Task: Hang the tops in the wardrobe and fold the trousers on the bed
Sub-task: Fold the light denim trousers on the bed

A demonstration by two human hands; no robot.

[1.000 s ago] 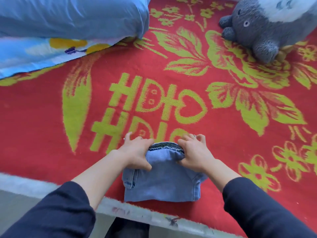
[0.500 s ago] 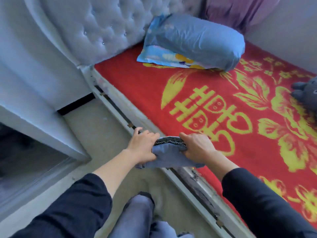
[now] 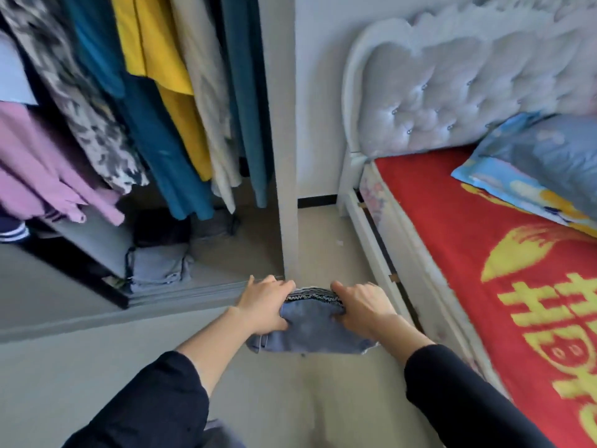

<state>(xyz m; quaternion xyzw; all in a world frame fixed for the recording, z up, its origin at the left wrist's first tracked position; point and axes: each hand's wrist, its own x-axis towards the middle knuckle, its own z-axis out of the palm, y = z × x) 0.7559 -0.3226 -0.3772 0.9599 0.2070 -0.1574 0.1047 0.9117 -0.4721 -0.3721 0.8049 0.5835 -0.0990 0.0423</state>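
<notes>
– Folded jeans (image 3: 310,331) have left the bed since half a second ago. Then they hung over its edge; now they are in the air above the floor (image 3: 290,402), between the bed (image 3: 484,253) and the wardrobe (image 3: 288,156).

– Who has hold of them?

– Both hands. On one end the left hand (image 3: 266,305) has its fingers and thumb closed round the denim, and the right hand (image 3: 361,307) grips the other end the same way. A frilled dark waistband shows between them along the far edge.

– And the view has turned?

– Yes, it has swung left. That brings the open wardrobe in on the left, with hanging tops (image 3: 151,76) in yellow, teal, cream, a black-and-white print and pink. On its bottom board lies a folded grey-blue pile (image 3: 158,266), just inside the door track, and something darker sits behind it, too blurred to name.

– What about the bed?

– It runs along the right. It has a tufted pale headboard (image 3: 452,92), and a blue pillow (image 3: 549,156) lies on the red cover with the yellow pattern.
</notes>
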